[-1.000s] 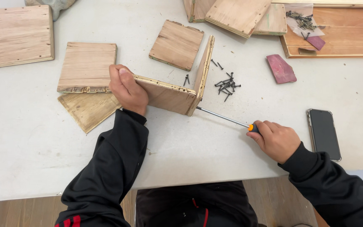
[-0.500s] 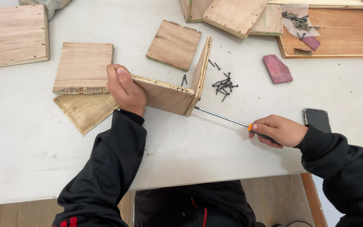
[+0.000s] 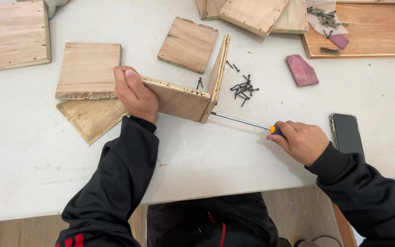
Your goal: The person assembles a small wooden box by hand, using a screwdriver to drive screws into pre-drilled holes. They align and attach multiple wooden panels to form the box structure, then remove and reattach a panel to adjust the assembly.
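My left hand (image 3: 135, 94) grips the end of an upright plywood panel (image 3: 175, 97) standing on its edge on the white table (image 3: 33, 160). A second upright panel (image 3: 218, 75) meets it at a right angle on the right. My right hand (image 3: 301, 141) holds a screwdriver (image 3: 247, 122) with an orange and black handle. Its metal shaft lies nearly level, and the tip touches the lower outer face of that second panel. A loose heap of dark screws (image 3: 243, 88) lies just beyond the corner joint.
Flat plywood squares (image 3: 88, 68) (image 3: 188, 44) (image 3: 91, 119) lie around the joined panels, and a bigger board (image 3: 12, 35) sits far left. A dark phone (image 3: 346, 132) lies right of my hand. A reddish block (image 3: 301, 70), more boards and a bag of screws (image 3: 324, 17) are at the back right.
The right hand and screwdriver have stayed against the panel with only slight shifts of the wrist. The left hand keeps the same grip on the panel.
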